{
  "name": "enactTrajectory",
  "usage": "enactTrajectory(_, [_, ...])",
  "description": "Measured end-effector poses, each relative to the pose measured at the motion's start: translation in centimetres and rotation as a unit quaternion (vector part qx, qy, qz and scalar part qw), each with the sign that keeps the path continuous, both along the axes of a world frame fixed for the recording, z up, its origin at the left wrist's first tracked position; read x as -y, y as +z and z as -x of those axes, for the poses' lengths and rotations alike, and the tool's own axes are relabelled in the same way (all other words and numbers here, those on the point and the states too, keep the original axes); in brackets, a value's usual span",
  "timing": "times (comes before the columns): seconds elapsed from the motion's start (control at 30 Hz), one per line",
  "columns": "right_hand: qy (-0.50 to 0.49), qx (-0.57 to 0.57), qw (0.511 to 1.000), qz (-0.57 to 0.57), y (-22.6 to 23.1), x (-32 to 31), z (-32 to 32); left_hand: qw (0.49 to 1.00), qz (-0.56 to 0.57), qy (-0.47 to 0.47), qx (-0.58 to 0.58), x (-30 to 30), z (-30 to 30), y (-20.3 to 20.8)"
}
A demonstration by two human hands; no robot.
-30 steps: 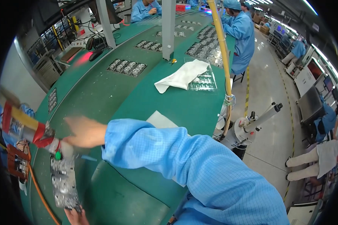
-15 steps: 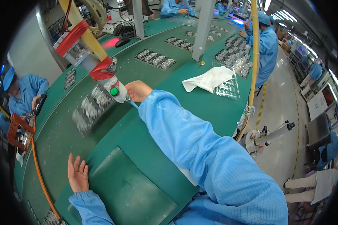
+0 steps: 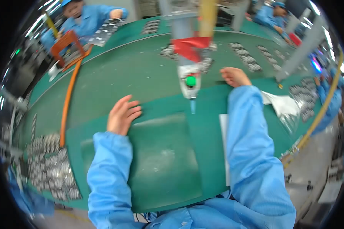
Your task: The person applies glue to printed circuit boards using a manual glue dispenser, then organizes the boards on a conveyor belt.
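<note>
Hanging tool (image 3: pixel 188 68), likely stiff, weighty, best gripped at its white barrel (image 3: pixel 189 92); left hand (image 3: pixel 123 115) loosely spread; right hand (image 3: pixel 236 77) curled, contents unclear.

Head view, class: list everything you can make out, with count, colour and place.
Workbench: one, green, across the middle
Mat: one, dark green, below centre
Hanging tool: one, white with red tape, upper centre
Patterned panels: many, silver and dark, lower left, top, right
Cable: one, orange, left
Frame: one, orange, upper left
Cloth: one, white, right
Sheet: one, white, right of the mat
Tubes: at least two, yellow, upper centre and right
Posts: at least two, grey, upper right
Co-workers: at least three, blue clothing, upper left and right
Floor: one, grey, lower right
Sleeves: two, blue, lower half
Left hand: one, bare, by the mat
Right hand: one, bare, right of the tool
</note>
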State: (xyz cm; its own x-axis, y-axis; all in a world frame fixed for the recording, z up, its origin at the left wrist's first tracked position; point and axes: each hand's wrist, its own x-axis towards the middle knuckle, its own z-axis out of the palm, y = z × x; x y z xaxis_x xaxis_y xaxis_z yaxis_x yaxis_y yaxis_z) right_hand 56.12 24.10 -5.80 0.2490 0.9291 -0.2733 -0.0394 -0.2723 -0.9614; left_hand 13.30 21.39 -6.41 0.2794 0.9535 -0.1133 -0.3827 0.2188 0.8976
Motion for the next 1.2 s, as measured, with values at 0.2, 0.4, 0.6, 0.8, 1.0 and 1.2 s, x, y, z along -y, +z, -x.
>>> enactTrajectory(0.2, [0.039,-0.041,0.998,-0.007,-0.5,0.1,-0.4,0.989,-0.038,0.096,-0.106,-0.2,1.7,0.7])
enactTrajectory(0.4, [0.02,-0.044,0.999,0.001,-1.4,0.3,-1.2,0.613,-0.402,0.369,-0.572,-9.6,9.2,-3.6])
enactTrajectory(0.6, [0.07,-0.077,0.995,-0.007,0.9,-0.5,1.4,0.783,-0.308,0.125,-0.526,-17.0,22.9,-4.0])
enactTrajectory(0.8, [0.198,-0.128,0.962,-0.14,5.2,2.2,0.3,0.714,-0.316,0.189,-0.596,-16.5,18.0,-3.3])
enactTrajectory(1.0, [0.263,-0.054,0.928,-0.257,9.9,5.3,6.4,0.796,-0.293,0.144,-0.51,-5.9,16.3,1.2])
enactTrajectory(1.2, [0.332,0.023,0.877,-0.346,10.9,6.1,12.7,0.843,-0.226,0.08,-0.482,10.9,11.9,4.1])
